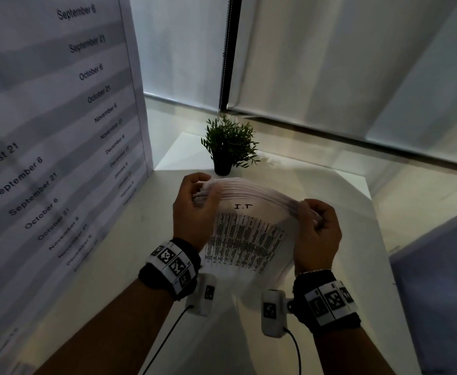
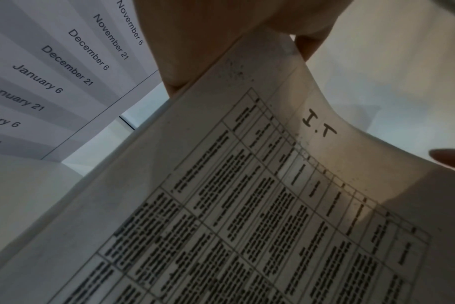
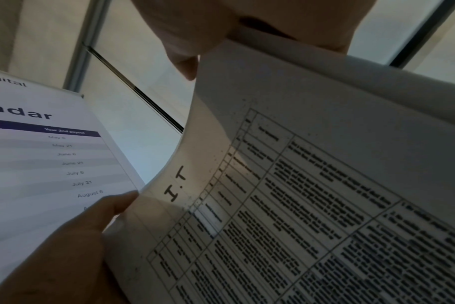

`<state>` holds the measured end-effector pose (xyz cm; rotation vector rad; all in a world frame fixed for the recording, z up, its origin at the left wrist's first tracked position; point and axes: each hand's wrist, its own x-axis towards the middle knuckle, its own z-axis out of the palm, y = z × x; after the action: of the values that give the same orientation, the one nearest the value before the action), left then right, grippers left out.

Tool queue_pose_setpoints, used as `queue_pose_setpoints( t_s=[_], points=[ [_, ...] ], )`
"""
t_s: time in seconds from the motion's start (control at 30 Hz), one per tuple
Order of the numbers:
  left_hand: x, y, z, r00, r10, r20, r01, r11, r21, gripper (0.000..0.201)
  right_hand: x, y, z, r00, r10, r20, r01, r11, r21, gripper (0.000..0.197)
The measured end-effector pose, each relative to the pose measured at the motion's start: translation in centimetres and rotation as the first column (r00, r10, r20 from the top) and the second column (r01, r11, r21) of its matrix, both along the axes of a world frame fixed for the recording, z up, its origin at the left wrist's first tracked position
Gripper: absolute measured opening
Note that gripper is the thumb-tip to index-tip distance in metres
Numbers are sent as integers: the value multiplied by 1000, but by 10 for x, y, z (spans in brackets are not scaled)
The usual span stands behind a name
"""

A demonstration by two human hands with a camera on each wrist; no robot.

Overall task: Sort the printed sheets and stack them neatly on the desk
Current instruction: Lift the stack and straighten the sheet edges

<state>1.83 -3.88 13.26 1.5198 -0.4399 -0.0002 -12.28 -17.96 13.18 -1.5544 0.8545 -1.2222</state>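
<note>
I hold a stack of printed sheets (image 1: 249,236) upright on its lower edge over the white desk (image 1: 146,239), its top edges fanned and bowed. The front sheet (image 2: 260,205) carries a dense table and a handwritten "I.T" (image 3: 174,185). My left hand (image 1: 194,204) grips the stack's upper left corner, thumb in front. At the upper right corner my right hand (image 1: 316,228) pinches the sheets with curled fingers. The left wrist view shows my left hand (image 2: 221,41) on the sheet's corner, and the right wrist view shows my right hand (image 3: 221,30) on the other.
A small potted plant (image 1: 228,144) stands on the desk just behind the stack. A tall printed calendar banner (image 1: 45,131) with date rows rises at the left. Window blinds (image 1: 357,63) close off the back. A bluish-grey panel (image 1: 438,293) sits at the right.
</note>
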Motion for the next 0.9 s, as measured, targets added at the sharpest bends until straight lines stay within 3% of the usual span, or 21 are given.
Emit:
queue_pose_setpoints(
  t_s=[0.37,0.43,0.5,0.57,0.63,0.67,0.8,0.9],
  points=[
    [0,-4,9,999,-38,-32,36,997,-64,17,8,0,4,998,-61,12,62,998,-22,5],
    [1,-4,10,996,-71,-60,69,997,-44,24,8,-3,4,997,-79,11,79,997,-8,6],
    [4,-1,9,985,-143,-98,140,990,-35,44,4,-2,5,999,-39,28,39,999,2,6],
    [8,4,3,973,-198,-118,199,980,-1,67,-2,2,4,998,45,32,-46,999,13,25],
    [12,9,-3,962,-229,-151,236,971,27,74,-6,3,-5,992,129,12,-129,989,70,52],
    [13,10,-5,954,-246,-171,254,967,30,70,-7,2,-9,987,161,-20,-158,982,105,56],
    [8,9,-6,955,-276,-104,284,956,73,27,-7,-2,-10,974,209,-86,-196,970,146,29],
    [4,11,1,958,-282,-54,283,959,13,27,-15,-6,-3,980,200,-13,-198,974,108,32]
  ],
)
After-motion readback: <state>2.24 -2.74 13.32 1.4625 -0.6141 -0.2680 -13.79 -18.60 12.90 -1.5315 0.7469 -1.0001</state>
